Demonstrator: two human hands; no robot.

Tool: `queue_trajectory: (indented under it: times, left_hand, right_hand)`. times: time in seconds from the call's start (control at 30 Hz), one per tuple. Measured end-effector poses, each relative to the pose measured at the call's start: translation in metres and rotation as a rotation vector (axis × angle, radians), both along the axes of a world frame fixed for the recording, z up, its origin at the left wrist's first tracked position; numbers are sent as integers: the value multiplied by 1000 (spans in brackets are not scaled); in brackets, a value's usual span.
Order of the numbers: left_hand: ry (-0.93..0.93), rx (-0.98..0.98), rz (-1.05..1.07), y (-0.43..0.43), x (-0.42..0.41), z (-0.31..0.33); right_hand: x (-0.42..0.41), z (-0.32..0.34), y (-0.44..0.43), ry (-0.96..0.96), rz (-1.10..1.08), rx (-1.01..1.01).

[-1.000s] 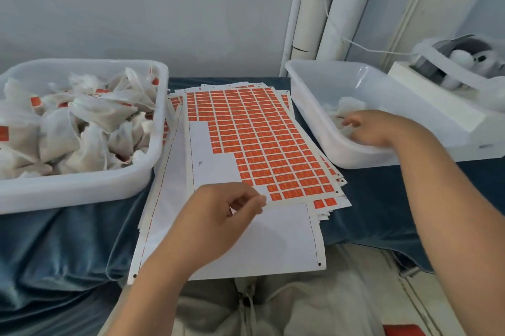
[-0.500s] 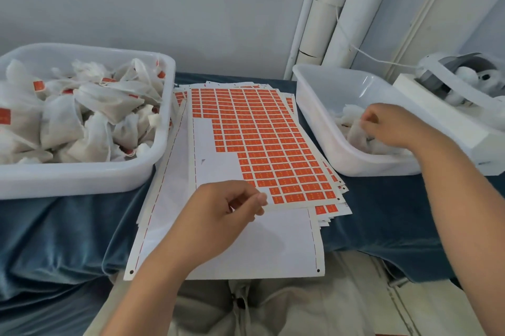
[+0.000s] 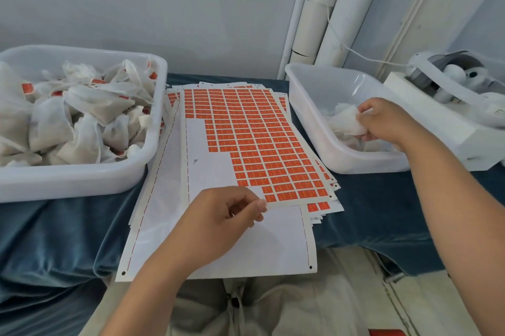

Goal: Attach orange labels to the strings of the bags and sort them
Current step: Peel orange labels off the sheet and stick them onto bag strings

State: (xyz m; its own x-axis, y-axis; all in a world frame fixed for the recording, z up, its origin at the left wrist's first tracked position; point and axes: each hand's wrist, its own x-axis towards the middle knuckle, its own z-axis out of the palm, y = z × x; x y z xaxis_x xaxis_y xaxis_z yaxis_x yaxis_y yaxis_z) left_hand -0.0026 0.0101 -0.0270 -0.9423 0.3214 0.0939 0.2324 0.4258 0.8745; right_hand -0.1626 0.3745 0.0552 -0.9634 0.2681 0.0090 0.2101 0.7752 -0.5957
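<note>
1. A stack of sheets [image 3: 213, 174] lies flat on a blue cloth [image 3: 54, 240]. The top one carries rows of orange labels [image 3: 259, 144], and its near left part is stripped bare.
2. The left hand [image 3: 226, 222] is at the near edge of the top sheet. Its fingers are curled and the thumb meets the fingertips right at that edge. I cannot tell whether a label or the paper itself is caught between them.
3. The right hand [image 3: 382, 122] is to the right of the sheets. It is clenched round a white bag [image 3: 347, 120], held just above the floor of the right bin [image 3: 308, 106].
4. More white bags lie loose in that bin beneath the held one.
5. To the left of the sheets, touching the stack's edge, is the left bin [image 3: 82, 180]. It is heaped with tagged bags [image 3: 90, 100], with orange labels showing among them.
6. Beyond the right bin, farther from the sheets, sits a white box [image 3: 426, 128].
7. White pipes [image 3: 341, 7] rise behind the sheets, on the right.
</note>
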Motion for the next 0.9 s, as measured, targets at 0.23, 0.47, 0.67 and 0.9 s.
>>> queue_trajectory:
  times: [0.23, 0.47, 0.67, 0.9]
  left_hand:
    - [-13, 6, 28, -3, -1, 0]
    - [-20, -11, 32, -2, 0, 1]
    - [-10, -9, 30, -2, 1, 2]
    - [7, -8, 19, 2, 2, -1]
  right_hand:
    - [-9, 0, 32, 94, -77, 310]
    - [-6, -9, 48, -349, 122, 562]
    - [4, 5, 46, 19, 56, 535]
    - [37, 43, 12, 431, 100, 375]
